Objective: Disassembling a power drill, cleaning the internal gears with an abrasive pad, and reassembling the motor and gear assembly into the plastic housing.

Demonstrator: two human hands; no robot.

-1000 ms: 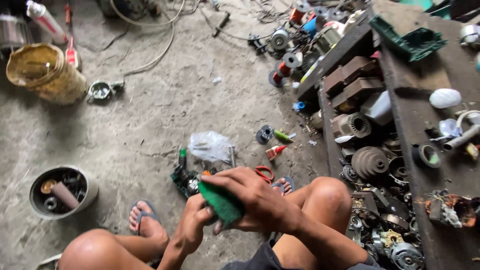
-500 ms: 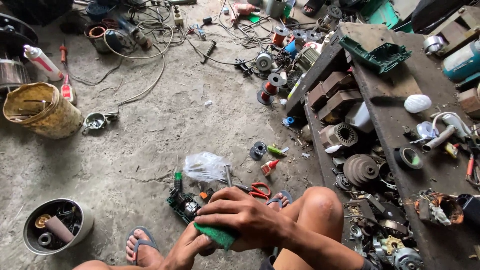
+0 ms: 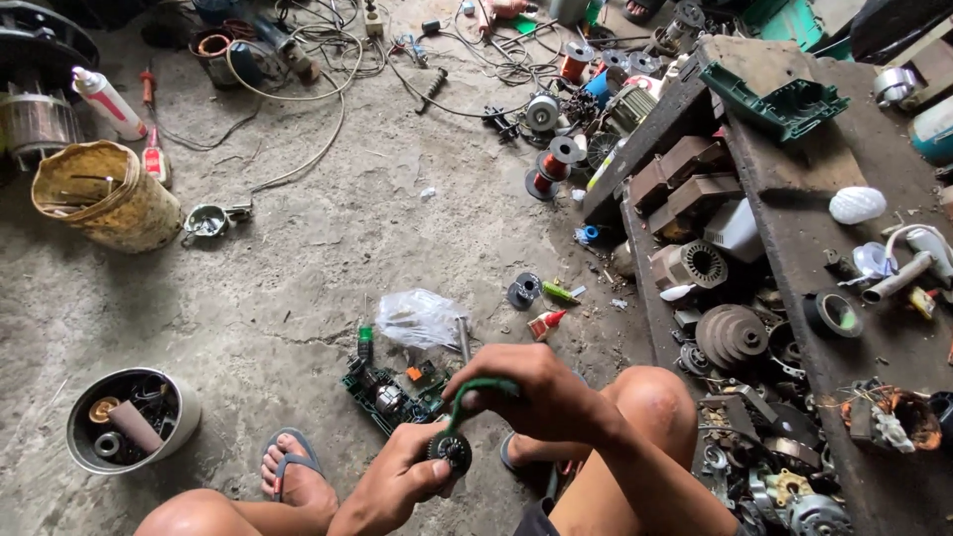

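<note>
- Squatting over the concrete floor, the person holds a green tool part between the knees.
- Its long axis runs up and to the right from a round dark geared end.
- Left hand fingers curl shut around that geared end.
- Right hand is closed over the green upper end.

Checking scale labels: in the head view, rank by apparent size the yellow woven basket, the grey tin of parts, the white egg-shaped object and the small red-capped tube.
Largest to smallest as they look:
1. yellow woven basket
2. grey tin of parts, nearer the camera, so unsure
3. white egg-shaped object
4. small red-capped tube
</note>
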